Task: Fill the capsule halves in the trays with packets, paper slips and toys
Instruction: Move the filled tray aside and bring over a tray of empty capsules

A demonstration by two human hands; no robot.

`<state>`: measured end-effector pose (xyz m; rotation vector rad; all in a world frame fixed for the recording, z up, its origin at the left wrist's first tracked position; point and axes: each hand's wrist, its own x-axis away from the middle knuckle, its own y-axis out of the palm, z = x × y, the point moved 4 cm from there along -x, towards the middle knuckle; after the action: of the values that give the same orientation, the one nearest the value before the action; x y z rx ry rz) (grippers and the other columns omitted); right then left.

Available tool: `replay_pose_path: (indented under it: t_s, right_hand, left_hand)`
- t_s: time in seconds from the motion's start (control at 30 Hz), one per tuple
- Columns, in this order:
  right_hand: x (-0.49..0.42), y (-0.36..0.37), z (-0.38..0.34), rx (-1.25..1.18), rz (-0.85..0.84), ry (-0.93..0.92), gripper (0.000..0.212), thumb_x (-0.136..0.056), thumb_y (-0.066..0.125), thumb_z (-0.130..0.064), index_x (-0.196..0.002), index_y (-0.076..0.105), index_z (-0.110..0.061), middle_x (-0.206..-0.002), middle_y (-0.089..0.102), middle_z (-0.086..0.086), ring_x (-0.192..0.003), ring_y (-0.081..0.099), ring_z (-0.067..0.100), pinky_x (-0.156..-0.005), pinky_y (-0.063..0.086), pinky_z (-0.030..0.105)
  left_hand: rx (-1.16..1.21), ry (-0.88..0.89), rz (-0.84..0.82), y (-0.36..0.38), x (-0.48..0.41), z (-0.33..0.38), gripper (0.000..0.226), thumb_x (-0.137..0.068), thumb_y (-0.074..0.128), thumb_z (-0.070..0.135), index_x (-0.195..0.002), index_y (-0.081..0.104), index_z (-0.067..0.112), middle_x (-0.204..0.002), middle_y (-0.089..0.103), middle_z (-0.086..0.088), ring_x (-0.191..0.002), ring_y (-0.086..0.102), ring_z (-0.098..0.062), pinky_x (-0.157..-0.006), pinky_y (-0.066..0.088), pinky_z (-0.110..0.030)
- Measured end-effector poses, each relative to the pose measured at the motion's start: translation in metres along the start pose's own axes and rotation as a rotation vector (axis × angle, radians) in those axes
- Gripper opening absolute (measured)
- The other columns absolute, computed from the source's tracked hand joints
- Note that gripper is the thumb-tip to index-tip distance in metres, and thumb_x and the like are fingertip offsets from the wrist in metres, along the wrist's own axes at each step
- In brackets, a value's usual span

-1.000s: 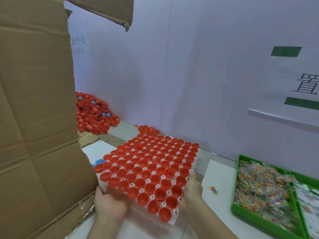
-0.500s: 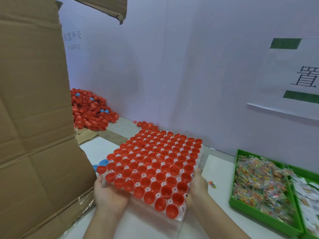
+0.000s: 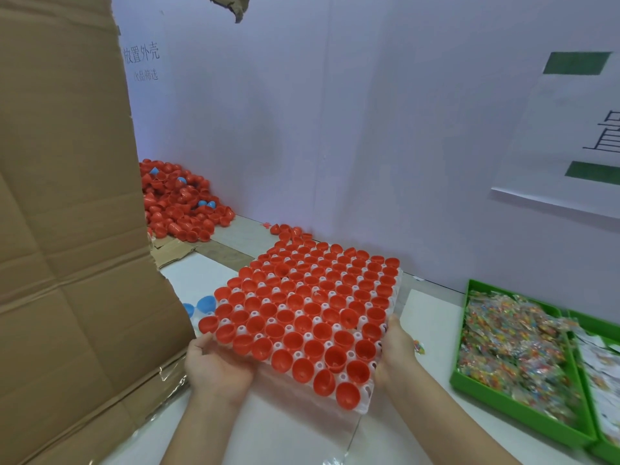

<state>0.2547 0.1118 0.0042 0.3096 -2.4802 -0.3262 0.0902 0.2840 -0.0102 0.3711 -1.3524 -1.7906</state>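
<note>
A white tray [image 3: 365,397] packed with several rows of empty red capsule halves [image 3: 312,307] is held above the white table. My left hand [image 3: 214,364] grips its near left edge and my right hand [image 3: 396,350] grips its right edge. To the right, a green bin [image 3: 503,402] holds many small colourful packets [image 3: 513,344]. A second green bin [image 3: 607,451] at the far right holds paper slips [image 3: 600,364].
A large cardboard box [image 3: 67,229] rises on the left. A heap of loose red capsule halves [image 3: 174,203] lies by the back wall. Two blue halves [image 3: 201,305] sit beside the box. One stray packet [image 3: 418,346] lies on the table near my right hand.
Both hands have carried the tray slightly to the right, away from the cardboard box. The grip on it has not changed.
</note>
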Motion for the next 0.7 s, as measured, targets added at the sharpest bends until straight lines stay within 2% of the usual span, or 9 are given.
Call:
replay_pose_path:
  t_s: [0.1,0.13,0.2,0.27,0.33,0.43,0.57,0.7]
  right_hand:
    - [-0.002,-0.002,-0.001,0.003,-0.012,0.001,0.04,-0.101,0.04,-0.037,-0.113,0.065,-0.009,-0.102,0.073,0.016,-0.096,0.068,0.038,-0.092,0.052,0.057]
    - [-0.003,-0.003,-0.002,0.005,-0.017,0.001,0.04,-0.101,0.04,-0.038,-0.113,0.065,-0.009,-0.102,0.073,0.016,-0.096,0.068,0.038,-0.092,0.051,0.057]
    - [-0.005,-0.006,-0.003,0.01,-0.028,-0.004,0.041,-0.101,0.04,-0.039,-0.113,0.065,-0.009,-0.103,0.073,0.016,-0.096,0.069,0.038,-0.092,0.051,0.057]
    - [-0.006,-0.01,-0.005,0.012,-0.034,-0.013,0.04,-0.101,0.039,-0.039,-0.112,0.065,-0.009,-0.103,0.073,0.016,-0.096,0.069,0.037,-0.092,0.051,0.057]
    - [-0.008,-0.013,-0.006,0.015,-0.04,-0.02,0.041,-0.102,0.038,-0.04,-0.112,0.065,-0.01,-0.102,0.073,0.016,-0.096,0.069,0.037,-0.092,0.051,0.056]
    - [-0.009,-0.015,-0.007,0.021,-0.044,-0.024,0.043,-0.102,0.037,-0.041,-0.113,0.064,-0.009,-0.103,0.072,0.017,-0.097,0.068,0.038,-0.094,0.05,0.057]
    - [-0.01,-0.021,-0.006,0.02,-0.042,-0.028,0.041,-0.102,0.038,-0.038,-0.109,0.066,-0.009,-0.103,0.072,0.018,-0.097,0.068,0.039,-0.093,0.051,0.058]
    - [-0.013,-0.027,-0.004,0.009,-0.035,-0.015,0.043,-0.101,0.038,-0.039,-0.111,0.066,-0.009,-0.104,0.072,0.018,-0.099,0.068,0.039,-0.093,0.05,0.059]
  left_hand:
    - [0.005,0.005,0.032,-0.002,0.0,0.0,0.034,-0.065,0.054,0.031,-0.096,0.066,0.027,-0.093,0.072,-0.003,-0.094,0.062,-0.021,-0.088,0.043,-0.033]
    - [0.003,-0.003,0.056,-0.002,0.0,0.001,0.032,-0.074,0.052,0.037,-0.102,0.066,0.028,-0.097,0.073,-0.004,-0.1,0.062,-0.022,-0.089,0.044,-0.035]
    - [0.006,-0.033,0.079,-0.002,0.0,0.001,0.046,-0.092,0.034,0.051,-0.12,0.063,0.029,-0.111,0.07,-0.007,-0.11,0.059,-0.026,-0.094,0.043,-0.04]
    - [0.007,-0.052,0.07,-0.001,-0.001,0.001,0.056,-0.094,0.027,0.056,-0.134,0.055,0.028,-0.125,0.063,-0.012,-0.118,0.055,-0.032,-0.101,0.038,-0.045]
    - [-0.019,-0.043,0.048,0.003,0.0,0.001,0.056,-0.095,0.028,0.055,-0.134,0.055,0.026,-0.127,0.062,-0.012,-0.119,0.055,-0.032,-0.103,0.037,-0.047]
    - [-0.067,-0.043,0.038,0.004,-0.001,0.003,0.048,-0.094,0.031,0.05,-0.121,0.061,0.025,-0.121,0.063,-0.008,-0.113,0.058,-0.028,-0.102,0.04,-0.046]
    - [-0.044,-0.125,0.043,0.005,0.0,0.004,0.059,-0.093,0.034,0.055,-0.136,0.053,0.02,-0.134,0.058,-0.015,-0.127,0.051,-0.034,-0.111,0.03,-0.053]
    - [-0.034,-0.15,0.074,0.004,0.0,0.003,0.061,-0.093,0.032,0.059,-0.133,0.055,0.02,-0.131,0.06,-0.016,-0.124,0.053,-0.036,-0.11,0.031,-0.057]
